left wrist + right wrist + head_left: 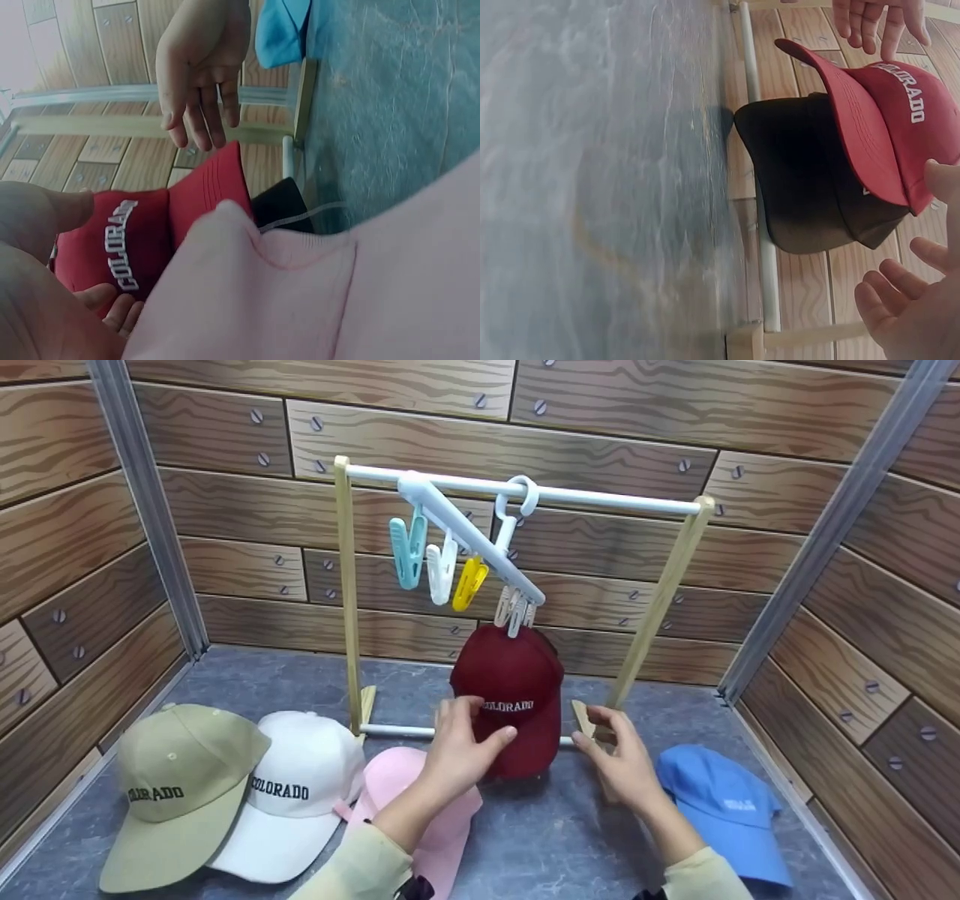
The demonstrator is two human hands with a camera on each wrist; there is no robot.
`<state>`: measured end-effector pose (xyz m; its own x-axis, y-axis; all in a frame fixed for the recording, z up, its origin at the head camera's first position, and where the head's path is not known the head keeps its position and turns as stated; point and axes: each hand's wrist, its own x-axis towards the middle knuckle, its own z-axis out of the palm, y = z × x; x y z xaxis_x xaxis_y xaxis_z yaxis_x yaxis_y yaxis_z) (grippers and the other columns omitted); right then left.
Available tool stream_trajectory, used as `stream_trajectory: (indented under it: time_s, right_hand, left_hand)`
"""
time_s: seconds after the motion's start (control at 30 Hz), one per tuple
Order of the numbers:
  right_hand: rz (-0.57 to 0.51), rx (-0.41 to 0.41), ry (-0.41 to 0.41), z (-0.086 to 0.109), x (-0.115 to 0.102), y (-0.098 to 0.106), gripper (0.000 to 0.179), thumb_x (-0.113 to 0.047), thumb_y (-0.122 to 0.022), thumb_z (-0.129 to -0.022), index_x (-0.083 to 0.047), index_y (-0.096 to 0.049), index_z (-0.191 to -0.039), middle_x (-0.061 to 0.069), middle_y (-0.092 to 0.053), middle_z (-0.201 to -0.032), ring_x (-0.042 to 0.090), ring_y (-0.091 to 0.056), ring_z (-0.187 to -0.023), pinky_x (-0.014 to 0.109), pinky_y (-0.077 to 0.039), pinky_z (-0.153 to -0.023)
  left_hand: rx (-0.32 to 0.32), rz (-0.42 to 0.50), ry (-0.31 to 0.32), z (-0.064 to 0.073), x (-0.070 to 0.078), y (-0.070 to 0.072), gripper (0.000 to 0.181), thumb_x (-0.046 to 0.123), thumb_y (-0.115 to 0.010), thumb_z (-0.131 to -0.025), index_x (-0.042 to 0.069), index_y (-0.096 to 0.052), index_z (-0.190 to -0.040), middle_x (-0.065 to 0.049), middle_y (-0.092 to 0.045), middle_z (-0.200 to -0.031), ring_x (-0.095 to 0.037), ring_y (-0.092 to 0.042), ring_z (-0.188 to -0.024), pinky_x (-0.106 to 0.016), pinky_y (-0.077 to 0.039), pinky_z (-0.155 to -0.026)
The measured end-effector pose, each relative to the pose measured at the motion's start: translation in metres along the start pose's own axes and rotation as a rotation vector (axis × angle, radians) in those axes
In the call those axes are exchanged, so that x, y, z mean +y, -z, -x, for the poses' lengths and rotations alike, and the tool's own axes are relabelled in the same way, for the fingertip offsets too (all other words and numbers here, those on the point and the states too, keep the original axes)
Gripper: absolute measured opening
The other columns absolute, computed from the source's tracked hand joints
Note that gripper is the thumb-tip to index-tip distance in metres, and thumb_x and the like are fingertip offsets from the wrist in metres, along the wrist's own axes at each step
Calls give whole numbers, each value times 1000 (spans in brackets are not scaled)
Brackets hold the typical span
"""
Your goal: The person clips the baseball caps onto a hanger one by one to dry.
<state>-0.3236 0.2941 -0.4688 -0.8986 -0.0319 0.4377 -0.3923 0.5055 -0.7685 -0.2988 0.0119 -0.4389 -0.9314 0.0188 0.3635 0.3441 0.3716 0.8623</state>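
Note:
A maroon cap with white COLORADO lettering hangs below pale clothespins at the low end of a tilted white hanger. Behind it is a black cap, mostly hidden in the head view. My left hand is at the maroon cap's left side and front, fingers loosely bent; whether they touch it I cannot tell. To the right of the cap, my right hand is held apart from it, fingers spread and relaxed, nothing in it.
The hanger hooks over the top bar of a wood-framed rack. Blue, white and yellow clothespins dangle from its raised part. An olive cap, a white cap and a pink cap lie left; a blue cap lies right.

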Motion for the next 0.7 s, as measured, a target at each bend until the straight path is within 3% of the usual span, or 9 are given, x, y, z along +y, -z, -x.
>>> stream_trajectory:
  time_s: [0.2, 0.47, 0.7]
  right_hand:
    - [21, 6, 22, 5, 3, 11, 49, -15, -81, -104, 3, -64, -146, 17, -65, -142, 30, -63, -131, 26, -52, -106]
    - [67, -6, 12, 10, 7, 29, 50, -17, -80, -105, 4, -63, -147, 19, -66, -143, 32, -62, -134, 52, -52, -111]
    - [93, 2, -3, 11, 11, 44, 50, -15, -79, -105, 7, -61, -147, 23, -65, -142, 39, -63, -132, 51, -52, -111]
  left_hand:
    - [-87, -6, -6, 9, 8, -5, 63, 35, -88, -95, -1, -60, -139, -16, -56, -129, -33, -54, -127, -58, -49, -111]
    - [-177, -18, -38, 20, 17, -21, 59, 35, -89, -95, 1, -62, -134, -13, -58, -124, -32, -54, -124, -55, -50, -109]
    - [-251, -25, -48, 29, 22, -39, 57, 38, -89, -95, 4, -64, -132, -6, -57, -121, -25, -52, -120, -46, -52, -105]
